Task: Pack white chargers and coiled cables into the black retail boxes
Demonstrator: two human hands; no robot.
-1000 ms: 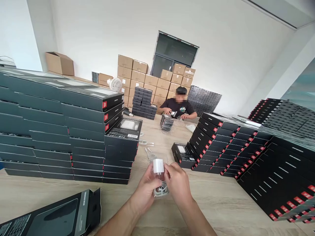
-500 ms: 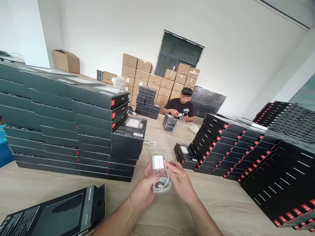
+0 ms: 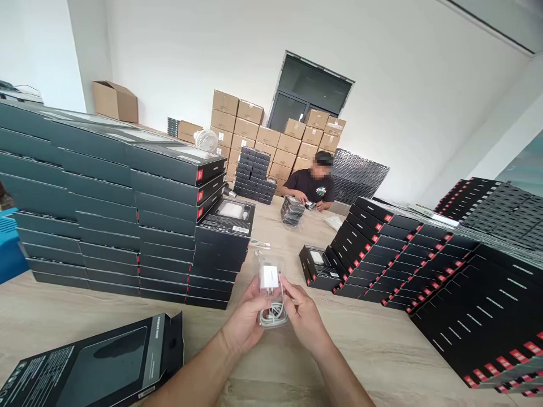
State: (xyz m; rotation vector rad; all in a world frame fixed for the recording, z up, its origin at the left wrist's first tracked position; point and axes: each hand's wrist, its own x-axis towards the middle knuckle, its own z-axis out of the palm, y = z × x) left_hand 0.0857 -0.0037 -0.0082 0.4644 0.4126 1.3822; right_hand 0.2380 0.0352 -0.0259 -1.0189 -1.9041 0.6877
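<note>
A clear plastic tray (image 3: 276, 264) rests in my left hand (image 3: 245, 321), whose thumb lies across its left side. In the tray sit a white charger plug (image 3: 268, 277), prongs toward me, and a coiled white cable (image 3: 274, 317). The thumb and fingertips of my right hand (image 3: 306, 321) are closed on one end of that cable, at the tray's right side. Part of the tray's underside is hidden by my hands. At the lower left, a black box (image 3: 102, 356) with a see-through window lies on the table, its end flap open.
Stacked black boxes (image 3: 165, 226) form a wall on the left; more stacks (image 3: 382, 254) stand on the right. A smaller open box (image 3: 318, 268) sits beside the right stack. Loose white cable (image 3: 259, 244) lies ahead. A co-worker (image 3: 311, 183) sits across the wooden table (image 3: 271, 379).
My hands and the tray have shifted slightly left in view. My right fingertips stay at the cable end. The co-worker's hands have lowered a little.
</note>
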